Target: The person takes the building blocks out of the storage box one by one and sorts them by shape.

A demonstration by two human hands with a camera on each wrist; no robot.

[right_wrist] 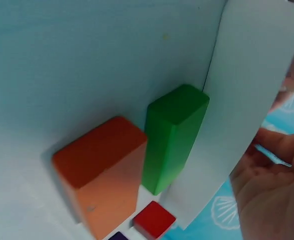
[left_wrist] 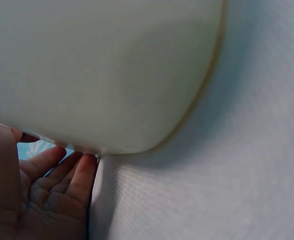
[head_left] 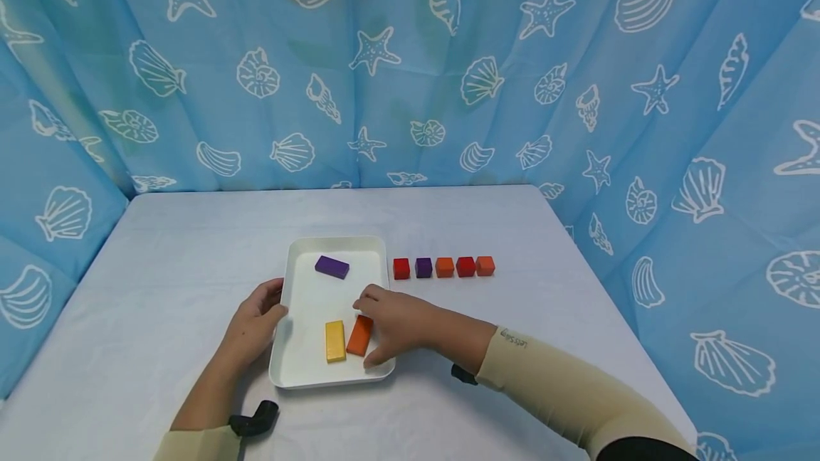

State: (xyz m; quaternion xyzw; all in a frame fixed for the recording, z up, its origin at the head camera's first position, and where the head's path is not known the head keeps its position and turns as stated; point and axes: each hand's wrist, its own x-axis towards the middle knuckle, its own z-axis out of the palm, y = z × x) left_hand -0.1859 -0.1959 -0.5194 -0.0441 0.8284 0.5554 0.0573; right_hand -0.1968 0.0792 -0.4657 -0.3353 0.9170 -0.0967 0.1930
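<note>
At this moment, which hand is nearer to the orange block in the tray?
Right. The right hand is close beside the orange block; the left hand touches the tray, farther left.

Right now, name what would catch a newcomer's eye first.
Likely the white tray on the table, a purple block toward its far end, a yellow block and orange block nearer. Next, five cubes lined up right of the tray. The right wrist view shows a green block by the tray's wall.

Blue curtains (head_left: 410, 102), with white shells (head_left: 483, 81) and starfish (head_left: 374, 50), hang beyond the far, left and right edges of the table (head_left: 532, 233). White cloth (head_left: 186, 247) covers it.
</note>
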